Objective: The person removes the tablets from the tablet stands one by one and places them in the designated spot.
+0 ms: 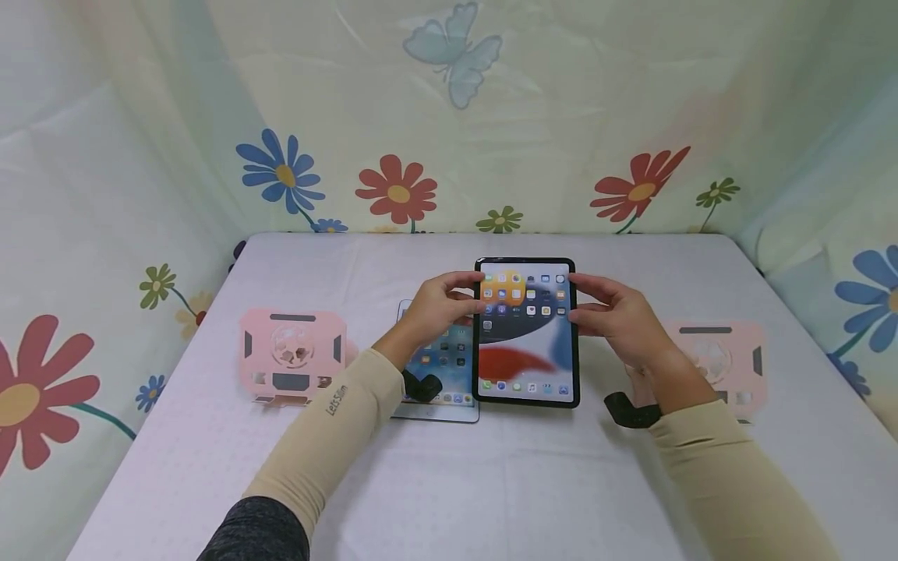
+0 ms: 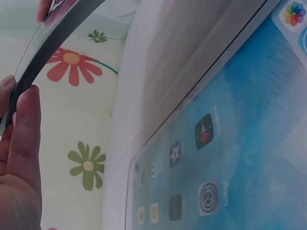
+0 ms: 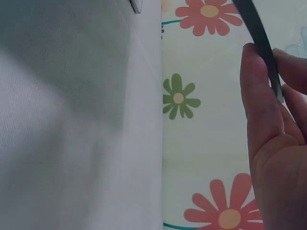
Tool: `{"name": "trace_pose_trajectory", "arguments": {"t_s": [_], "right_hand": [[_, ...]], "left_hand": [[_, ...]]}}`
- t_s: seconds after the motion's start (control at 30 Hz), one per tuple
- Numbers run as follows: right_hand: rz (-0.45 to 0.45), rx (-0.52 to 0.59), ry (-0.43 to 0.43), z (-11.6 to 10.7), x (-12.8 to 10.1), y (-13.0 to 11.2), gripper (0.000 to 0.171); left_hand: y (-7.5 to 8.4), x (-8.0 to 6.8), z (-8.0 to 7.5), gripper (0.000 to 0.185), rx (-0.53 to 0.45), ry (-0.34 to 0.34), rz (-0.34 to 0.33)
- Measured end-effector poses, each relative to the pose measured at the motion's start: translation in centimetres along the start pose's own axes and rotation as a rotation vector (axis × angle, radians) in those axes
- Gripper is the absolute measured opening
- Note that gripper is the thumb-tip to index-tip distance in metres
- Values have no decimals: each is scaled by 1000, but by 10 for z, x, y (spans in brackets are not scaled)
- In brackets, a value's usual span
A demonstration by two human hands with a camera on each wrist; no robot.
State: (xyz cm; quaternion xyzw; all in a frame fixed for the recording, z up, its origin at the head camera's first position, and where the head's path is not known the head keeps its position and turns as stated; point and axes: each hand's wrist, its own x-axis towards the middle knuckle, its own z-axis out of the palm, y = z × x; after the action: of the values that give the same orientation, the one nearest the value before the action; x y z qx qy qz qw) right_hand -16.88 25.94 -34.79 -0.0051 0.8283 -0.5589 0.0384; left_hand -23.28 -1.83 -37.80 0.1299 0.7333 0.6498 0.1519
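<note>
A black-framed tablet (image 1: 526,335) with its screen lit is held up off the table between both hands. My left hand (image 1: 436,310) pinches its left edge near the top, thumb on one face and fingers on the other. On the opposite edge, my right hand (image 1: 620,321) pinches it the same way. In the left wrist view the dark edge of the raised tablet (image 2: 53,45) runs between thumb and fingers. Below my left hand lies a white-framed tablet (image 1: 438,413), blue screen lit, partly covered by that hand and the raised tablet.
A pink tablet case (image 1: 292,354) with cutouts lies at the left of the white-covered table (image 1: 547,491). Another pink case (image 1: 747,370) lies at the right, partly behind my right forearm. A flowered cloth (image 1: 547,117) hangs behind and at both sides.
</note>
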Motion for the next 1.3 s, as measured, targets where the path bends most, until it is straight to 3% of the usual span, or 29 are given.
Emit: {"name": "trace_pose_trajectory", "arguments": {"t_s": [0.4,0.9,1.3], "right_hand": [[-7,-7,29,10,2,17,59],[56,17,49,19,-1,31,60],[90,51,57,24,-2,40,62]], "left_hand": [[-12,2,5,45,20,18,-47],[-23,1,13,46,3,13,-85],[-28,-1,15,44,79,11,-108]]}}
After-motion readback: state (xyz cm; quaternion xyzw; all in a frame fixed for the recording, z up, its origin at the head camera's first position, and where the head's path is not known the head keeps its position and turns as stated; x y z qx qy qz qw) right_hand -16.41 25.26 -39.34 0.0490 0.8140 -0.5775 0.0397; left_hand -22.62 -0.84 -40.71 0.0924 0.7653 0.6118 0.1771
